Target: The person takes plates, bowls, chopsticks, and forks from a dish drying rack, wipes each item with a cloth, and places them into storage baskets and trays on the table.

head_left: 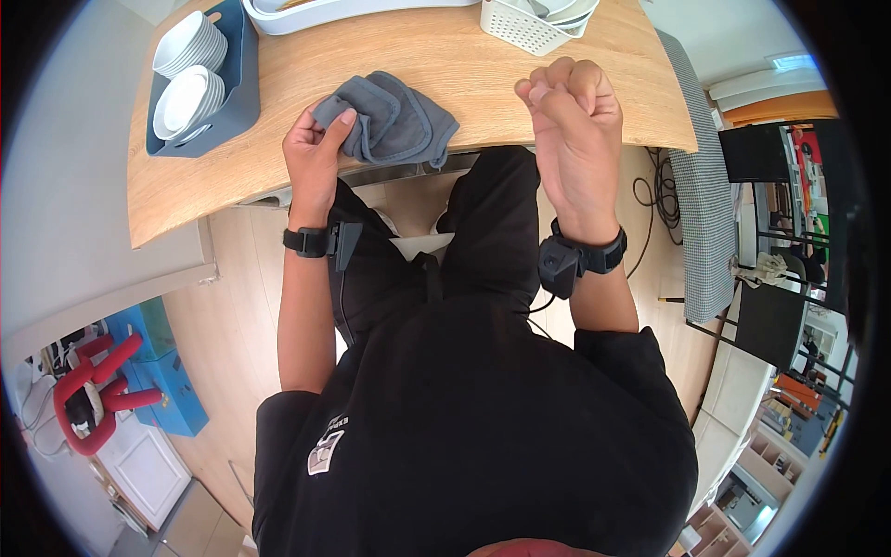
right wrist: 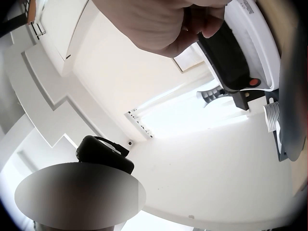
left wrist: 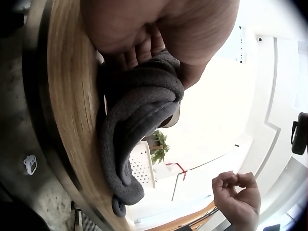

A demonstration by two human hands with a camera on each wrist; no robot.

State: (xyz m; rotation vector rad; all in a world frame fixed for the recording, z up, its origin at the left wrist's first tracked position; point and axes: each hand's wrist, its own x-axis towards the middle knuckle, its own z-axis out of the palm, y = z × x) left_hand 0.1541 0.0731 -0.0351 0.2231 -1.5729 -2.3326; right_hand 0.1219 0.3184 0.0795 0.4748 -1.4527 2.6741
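Observation:
A folded grey-blue cloth (head_left: 390, 121) lies near the front edge of the wooden table. My left hand (head_left: 316, 148) grips its left side, thumb on top and the other fingers tucked under or behind the fabric. In the left wrist view the cloth (left wrist: 139, 106) hangs in thick folds below the left hand (left wrist: 159, 29). My right hand (head_left: 577, 139) is raised over the table's right part, palm toward me, with fingers curled in and the thumb against them. Nothing shows in that hand, either from the head or in the right wrist view, where the hand (right wrist: 159, 24) is partly cut off.
A blue-grey bin (head_left: 237, 84) with stacked white bowls (head_left: 190, 46) stands at the table's left. Behind are a white tray (head_left: 362, 17) and a white perforated basket (head_left: 520, 32) holding dishes. A checked cloth-covered surface (head_left: 701, 186) adjoins the right side; black cables (head_left: 657, 190) hang there.

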